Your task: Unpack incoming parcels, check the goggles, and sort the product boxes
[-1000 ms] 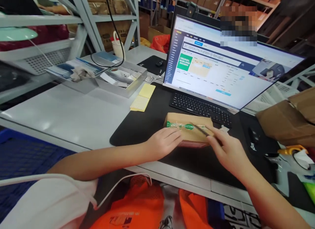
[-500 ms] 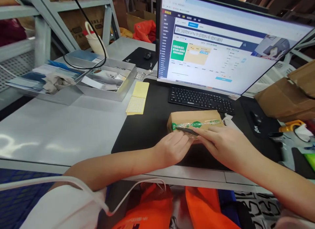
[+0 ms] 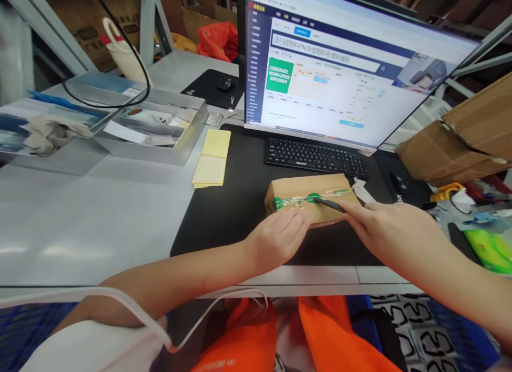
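Note:
A small brown cardboard box point(image 3: 296, 186) lies on the black desk mat, with clear and green tape point(image 3: 313, 198) along its upper face. My left hand point(image 3: 280, 236) is closed against the box's near edge, its fingers pressed together and the fingertips partly hidden. Pinched in my right hand point(image 3: 384, 228) is a slim black utility knife point(image 3: 330, 204). The tip of the knife touches the tape around the middle of the box, by a round green mark. A crumpled white paper point(image 3: 361, 190) lies just beyond the box's right end.
Behind the box stand a keyboard point(image 3: 312, 154) and a large monitor point(image 3: 320, 84). To the left are yellow label sheets point(image 3: 211, 158) and a grey tray point(image 3: 182, 148) of papers. Larger cartons point(image 3: 452, 142) and a mouse point(image 3: 398, 182) are at the right.
The knife in my right hand has moved rightward along the tape, from the box's left end to its middle. My hands have drawn apart, and the whole view has shifted slightly.

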### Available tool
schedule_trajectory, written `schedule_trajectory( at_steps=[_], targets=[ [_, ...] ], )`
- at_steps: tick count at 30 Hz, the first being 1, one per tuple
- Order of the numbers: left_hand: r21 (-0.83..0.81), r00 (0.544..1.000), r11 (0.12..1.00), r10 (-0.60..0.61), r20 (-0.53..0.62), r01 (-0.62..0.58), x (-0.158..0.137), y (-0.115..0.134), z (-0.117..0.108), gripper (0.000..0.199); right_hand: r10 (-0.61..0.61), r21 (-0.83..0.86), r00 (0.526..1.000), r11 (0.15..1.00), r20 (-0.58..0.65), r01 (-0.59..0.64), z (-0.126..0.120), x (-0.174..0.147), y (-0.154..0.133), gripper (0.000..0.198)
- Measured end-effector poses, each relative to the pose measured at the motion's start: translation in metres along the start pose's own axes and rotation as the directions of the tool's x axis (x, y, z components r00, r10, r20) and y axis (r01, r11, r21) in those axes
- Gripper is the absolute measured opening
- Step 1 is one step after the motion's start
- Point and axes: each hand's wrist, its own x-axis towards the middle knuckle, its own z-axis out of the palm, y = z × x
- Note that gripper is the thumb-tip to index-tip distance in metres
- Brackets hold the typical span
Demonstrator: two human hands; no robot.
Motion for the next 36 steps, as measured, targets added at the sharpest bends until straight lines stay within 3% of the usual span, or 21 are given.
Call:
schedule_trajectory(
  at_steps=[7, 11, 15, 17, 21, 23, 25, 28, 30, 33, 36],
  targets=[
    [-0.011, 1.0, 1.0, -0.005, 0.03, 0.005, -0.001, 0.0, -0.003, 0.026, 0.092, -0.088, 0.995, 0.992, -0.029, -0.094, 0.02, -0.038, 0.018, 0.043],
    [-0.003, 0.997, 1.0, -0.008, 0.082, 0.008, -0.003, -0.001, -0.001, 0.029, 0.208, -0.115, 0.977, 0.971, -0.036, -0.211, 0.032, -0.052, 0.025, 0.041],
    [-0.009, 0.996, 1.0, 0.001, 0.089, 0.0, -0.006, 0.0, -0.003, 0.03, 0.326, -0.086, 0.945, 0.941, -0.015, -0.326, 0.048, -0.069, 0.055, 0.041],
    [-0.042, 0.995, 0.999, -0.01, 0.096, 0.014, -0.003, -0.001, -0.007, 0.029, 0.444, -0.1, 0.895, 0.893, 0.035, -0.439, 0.064, -0.085, 0.083, 0.041],
    [-0.182, 0.974, 0.98, -0.037, 0.225, 0.079, 0.031, -0.017, -0.01, 0.013, 0.68, -0.021, 0.698, 0.719, 0.225, -0.694, 0.114, -0.113, 0.143, 0.042],
    [-0.182, 0.921, 0.973, -0.06, 0.384, 0.14, 0.06, -0.035, -0.001, 0.017, 0.74, -0.006, 0.607, 0.636, 0.288, -0.772, 0.143, -0.115, 0.161, 0.041],
    [-0.14, 0.818, 0.962, -0.116, 0.563, 0.233, 0.091, -0.057, 0.014, 0.036, 0.775, 0.016, 0.58, 0.596, 0.252, -0.803, 0.165, -0.107, 0.167, 0.042],
    [-0.186, 0.641, 0.925, -0.076, 0.764, 0.33, 0.125, -0.081, 0.036, 0.061, 0.716, 0.363, 0.673, 0.587, 0.183, -0.723, 0.177, -0.079, 0.15, 0.049],
    [-0.201, 0.583, 0.925, -0.026, 0.812, 0.321, 0.135, -0.083, 0.043, 0.071, 0.624, 0.703, 0.758, 0.452, 0.19, -0.549, 0.17, -0.055, 0.122, 0.058],
    [-0.14, 0.559, 0.959, -0.023, 0.829, 0.248, 0.137, -0.07, 0.046, 0.075, 0.469, 0.923, 0.868, 0.24, 0.161, -0.301, 0.149, -0.026, 0.072, 0.077],
    [-0.114, 0.571, 0.957, -0.06, 0.819, 0.265, 0.14, -0.069, 0.042, 0.072, 0.322, 0.968, 0.93, 0.114, 0.178, -0.225, 0.135, -0.014, 0.035, 0.086]
  ],
)
